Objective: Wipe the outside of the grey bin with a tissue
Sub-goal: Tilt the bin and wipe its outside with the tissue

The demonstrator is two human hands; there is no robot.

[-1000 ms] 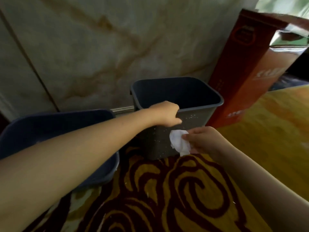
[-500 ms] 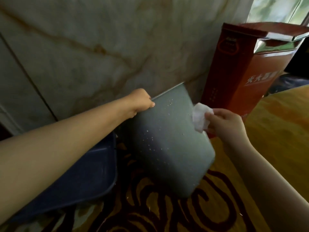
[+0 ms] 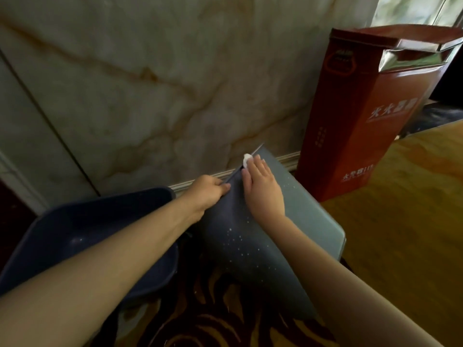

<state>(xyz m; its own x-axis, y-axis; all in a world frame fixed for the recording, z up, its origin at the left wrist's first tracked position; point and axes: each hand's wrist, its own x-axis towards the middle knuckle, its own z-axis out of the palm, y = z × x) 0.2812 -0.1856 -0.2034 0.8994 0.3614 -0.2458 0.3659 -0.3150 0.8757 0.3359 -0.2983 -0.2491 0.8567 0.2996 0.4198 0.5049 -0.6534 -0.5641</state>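
The grey bin (image 3: pixel 308 214) is tipped over toward the wall, with its side and base facing me and small white specks on its surface. My left hand (image 3: pixel 208 194) grips the bin's rim on the left. My right hand (image 3: pixel 263 191) lies flat on the bin's side near the rim and presses a white tissue (image 3: pixel 246 160) against it; only the tissue's end shows past my fingertips.
A dark blue bin (image 3: pixel 100 221) stands at the left, touching my left forearm. A tall red carton (image 3: pixel 370 108) stands right of the grey bin against the marble wall (image 3: pixel 150 83). A brown-and-gold patterned carpet (image 3: pixel 400 221) covers the floor.
The grey bin went from upright to tipped toward the wall. My right hand moved the tissue from the bin's right edge to its upper side near the rim and now lies flat.
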